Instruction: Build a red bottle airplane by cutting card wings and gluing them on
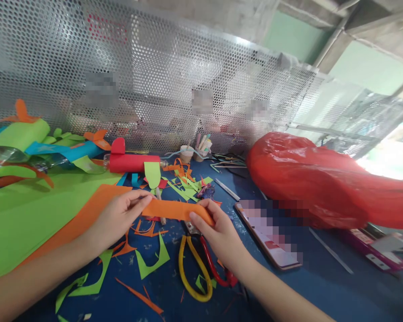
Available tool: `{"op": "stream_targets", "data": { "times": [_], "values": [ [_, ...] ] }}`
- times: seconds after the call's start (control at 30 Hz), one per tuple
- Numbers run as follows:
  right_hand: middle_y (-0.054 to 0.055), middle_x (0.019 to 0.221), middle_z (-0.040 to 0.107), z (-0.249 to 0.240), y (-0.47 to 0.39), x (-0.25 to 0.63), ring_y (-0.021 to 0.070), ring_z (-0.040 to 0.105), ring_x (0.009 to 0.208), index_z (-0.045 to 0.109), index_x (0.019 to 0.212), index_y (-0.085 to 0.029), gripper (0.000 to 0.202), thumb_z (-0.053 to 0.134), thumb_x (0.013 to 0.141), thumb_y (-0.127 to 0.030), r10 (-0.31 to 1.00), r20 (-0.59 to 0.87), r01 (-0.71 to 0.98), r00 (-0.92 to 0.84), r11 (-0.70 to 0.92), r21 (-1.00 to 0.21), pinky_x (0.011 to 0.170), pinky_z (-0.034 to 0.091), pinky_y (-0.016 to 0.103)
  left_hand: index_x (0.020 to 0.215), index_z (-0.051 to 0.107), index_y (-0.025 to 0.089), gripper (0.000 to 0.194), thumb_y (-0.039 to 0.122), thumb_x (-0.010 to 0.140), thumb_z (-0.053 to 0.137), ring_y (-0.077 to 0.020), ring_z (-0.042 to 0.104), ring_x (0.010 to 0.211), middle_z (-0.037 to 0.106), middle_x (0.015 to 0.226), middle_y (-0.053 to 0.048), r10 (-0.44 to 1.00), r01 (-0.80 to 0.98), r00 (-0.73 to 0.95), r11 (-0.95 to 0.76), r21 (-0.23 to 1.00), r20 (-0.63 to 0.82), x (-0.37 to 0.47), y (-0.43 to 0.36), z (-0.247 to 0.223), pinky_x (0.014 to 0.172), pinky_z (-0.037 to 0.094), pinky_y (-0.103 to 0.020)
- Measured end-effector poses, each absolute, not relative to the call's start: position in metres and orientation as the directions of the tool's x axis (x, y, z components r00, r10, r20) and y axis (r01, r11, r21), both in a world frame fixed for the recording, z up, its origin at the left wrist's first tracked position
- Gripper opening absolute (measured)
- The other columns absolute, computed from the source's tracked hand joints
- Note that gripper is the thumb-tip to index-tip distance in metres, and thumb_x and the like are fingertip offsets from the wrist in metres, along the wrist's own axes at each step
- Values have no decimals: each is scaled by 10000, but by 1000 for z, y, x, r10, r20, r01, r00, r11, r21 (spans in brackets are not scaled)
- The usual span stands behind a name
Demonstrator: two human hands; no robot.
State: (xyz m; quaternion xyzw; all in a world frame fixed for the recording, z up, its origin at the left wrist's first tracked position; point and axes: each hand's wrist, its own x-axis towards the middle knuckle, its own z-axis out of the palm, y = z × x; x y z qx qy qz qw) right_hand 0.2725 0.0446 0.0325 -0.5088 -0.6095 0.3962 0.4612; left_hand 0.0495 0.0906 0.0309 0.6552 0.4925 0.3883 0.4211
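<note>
An orange strip [171,210] is stretched level between my two hands above the blue table [168,290]. My left hand [124,214] pinches its left end between thumb and fingers. At the other end, my right hand [218,232] holds the strip, thumb in front and fingers curled behind. Below my right hand lie scissors with one yellow and one red handle [195,268], their blades partly hidden. Green scraps [152,257] and orange scraps [139,295] are scattered beneath and around my hands.
Green sheets [47,214] and an orange sheet [97,205] lie left. Behind them sit a red-wrapped bottle [130,163] and other paper-covered bottles. A phone [268,237] and a big red plastic bag [309,179] are right. Cups [187,154] stand by the perforated metal screen [174,80].
</note>
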Motion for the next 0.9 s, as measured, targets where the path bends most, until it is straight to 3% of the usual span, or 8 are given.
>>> {"op": "stream_targets", "data": {
  "times": [0.2,0.4,0.53,0.67,0.8,0.9],
  "values": [
    [-25,797,499,34,51,276,121,494,669,482,925,-214,268,611,801,-414,993,117,128,4,116,-985,636,439,254,944,658,223,303,483,804,592,-231,616,987,715,972,-24,986,264,145,-123,957,87,50,90,36,877,441,-290],
    [0,878,534,30,58,282,148,524,773,462,1056,-225,299,605,817,-334,976,211,131,52,203,-970,723,451,279,941,630,203,317,478,783,616,-205,655,767,717,848,-15,992,205,124,-48,978,23,51,91,39,737,492,-289],
    [-20,821,539,29,60,282,152,546,749,420,1132,-250,394,624,801,-318,963,257,110,77,248,-963,742,464,299,951,646,210,335,486,761,639,-206,654,748,714,842,-18,993,139,117,-43,989,27,52,90,37,732,504,-303],
    [-21,812,540,31,58,280,148,551,744,440,1105,-248,367,628,799,-325,969,241,107,49,234,-966,701,465,285,975,667,251,361,547,802,555,-228,661,805,718,855,-35,973,36,228,24,999,-32,51,88,37,751,512,-335],
    [-43,762,526,31,55,277,130,546,680,455,1061,-249,334,638,789,-314,979,202,61,-33,204,-977,617,451,254,859,699,252,268,482,722,684,-233,642,913,714,948,-21,948,186,316,-17,982,-43,50,88,38,800,493,-309],
    [-42,774,530,31,52,274,121,544,680,461,1059,-249,328,640,787,-293,977,193,56,-91,199,-978,600,447,241,910,702,234,286,430,702,718,-243,648,915,717,956,-30,884,256,461,-52,965,-74,50,90,36,821,494,-336]
  ]
}}
